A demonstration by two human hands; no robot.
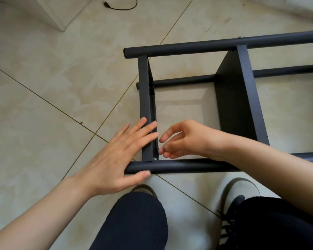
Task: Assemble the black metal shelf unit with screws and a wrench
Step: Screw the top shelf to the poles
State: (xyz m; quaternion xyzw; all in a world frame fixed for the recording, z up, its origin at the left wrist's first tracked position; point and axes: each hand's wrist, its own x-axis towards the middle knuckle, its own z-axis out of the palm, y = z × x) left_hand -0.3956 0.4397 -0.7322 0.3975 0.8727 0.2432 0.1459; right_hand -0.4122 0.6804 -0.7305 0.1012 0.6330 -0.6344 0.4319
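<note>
Left hand (122,150) lay flat, fingers straight, pressing the black shelf unit (231,98) on the floor; right hand (183,139) just beside it curled loosely by a screw (154,159), grip unclear.

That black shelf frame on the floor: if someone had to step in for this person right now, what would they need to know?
Left hand: open, fingers flat on the end shelf panel, thumb on the near tube.
Right hand: fingers curled at the screw in the panel's near corner; whether they pinch anything is unclear.
Shelf unit lies on its side on the tiled floor.
Done: a screw head shows on the far tube.
Left: tighten the near corner. No wrench in view.
</note>
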